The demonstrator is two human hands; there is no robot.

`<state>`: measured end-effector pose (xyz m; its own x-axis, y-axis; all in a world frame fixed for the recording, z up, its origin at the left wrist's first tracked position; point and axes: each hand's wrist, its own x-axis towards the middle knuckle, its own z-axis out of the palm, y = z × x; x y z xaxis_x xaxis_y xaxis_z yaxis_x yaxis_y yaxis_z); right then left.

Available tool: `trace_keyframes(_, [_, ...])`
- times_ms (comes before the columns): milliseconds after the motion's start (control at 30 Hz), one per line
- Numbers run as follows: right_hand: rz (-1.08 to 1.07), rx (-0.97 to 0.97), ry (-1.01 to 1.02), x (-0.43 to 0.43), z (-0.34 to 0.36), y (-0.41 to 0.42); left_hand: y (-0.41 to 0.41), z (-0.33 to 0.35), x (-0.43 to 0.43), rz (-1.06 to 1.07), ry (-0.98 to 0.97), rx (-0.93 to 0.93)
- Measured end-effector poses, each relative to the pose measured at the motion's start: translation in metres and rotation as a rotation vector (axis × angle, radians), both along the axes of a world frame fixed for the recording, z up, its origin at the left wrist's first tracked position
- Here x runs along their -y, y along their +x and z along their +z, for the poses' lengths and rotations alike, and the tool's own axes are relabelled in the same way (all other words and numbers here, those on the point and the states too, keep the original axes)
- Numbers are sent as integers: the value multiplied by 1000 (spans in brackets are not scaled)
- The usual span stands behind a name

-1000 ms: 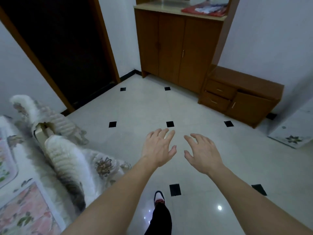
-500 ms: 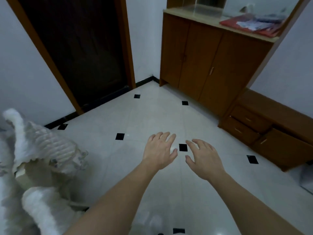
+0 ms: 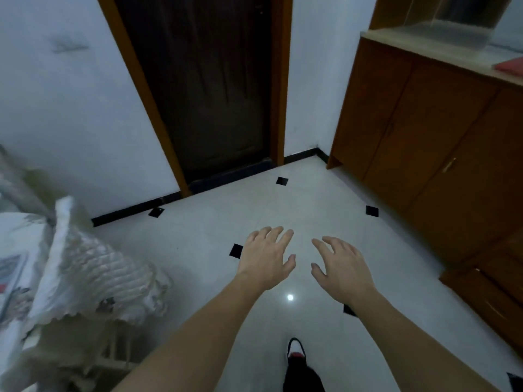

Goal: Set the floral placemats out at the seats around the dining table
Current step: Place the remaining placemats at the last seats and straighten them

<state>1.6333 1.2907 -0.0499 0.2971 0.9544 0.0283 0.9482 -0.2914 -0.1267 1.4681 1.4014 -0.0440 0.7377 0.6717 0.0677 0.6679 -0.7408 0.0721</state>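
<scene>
While both arms reach forward over the tiled floor (image 3: 325, 199), the left hand (image 3: 266, 258) and right hand (image 3: 343, 267) hang spread and empty; a blurred floral placemat (image 3: 11, 275) lies far left of both grips, its lie unclear.

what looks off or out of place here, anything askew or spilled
Nothing looks spilled or broken. The left hand and right hand are open and empty over the tiled floor. The cloth-covered chair at the left is blurred, so its drape cannot be judged. The dark door is shut.
</scene>
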Motion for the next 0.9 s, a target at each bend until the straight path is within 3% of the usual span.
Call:
trace_keyframes(200, [198,-56,46,-147,13,29,21,21,-112,263,15,17])
trace_keyframes(367, [403,-81,56,-243,16,20,-8,30,-166,463,36,12])
trace_keyframes(667, [715,-128,11,-375,5,-72,-108,21,-222,822,38,18])
trace_keyframes(900, [868,-107,91,-489,19,-169,-204,14,-296,1043,94,105])
